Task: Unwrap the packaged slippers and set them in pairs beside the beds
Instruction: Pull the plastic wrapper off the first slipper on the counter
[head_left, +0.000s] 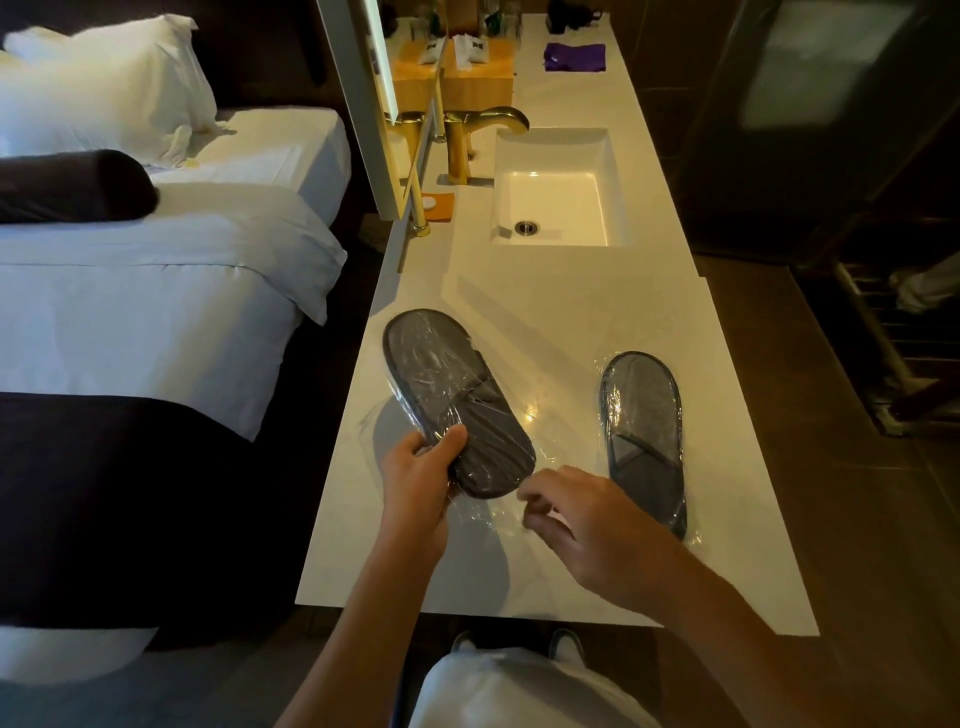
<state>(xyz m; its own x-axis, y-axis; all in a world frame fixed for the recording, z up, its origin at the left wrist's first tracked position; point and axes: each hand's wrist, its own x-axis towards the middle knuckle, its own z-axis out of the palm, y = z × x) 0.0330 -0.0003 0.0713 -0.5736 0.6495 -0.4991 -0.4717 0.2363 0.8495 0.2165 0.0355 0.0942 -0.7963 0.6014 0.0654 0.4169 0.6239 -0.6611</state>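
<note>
Two packs of grey slippers in clear plastic wrap are on the white counter (571, 322). My left hand (421, 480) grips the near end of the left slipper pack (447, 395), which lies tilted with its far end toward the bed. Just right of that end, my right hand (587, 525) hovers with its fingers curled at the loose plastic; whether it pinches the wrap is unclear. The second slipper pack (644, 431) lies flat on the counter to the right, untouched. A bed (145, 291) with white linen and a dark runner stands to the left.
A sunken sink (556, 208) with a gold tap (483, 130) lies further along the counter. A mirror (384, 104) stands on the counter's left edge. Wooden trays (478, 73) and a purple cloth (574, 56) sit at the far end. Dark floor lies to the right.
</note>
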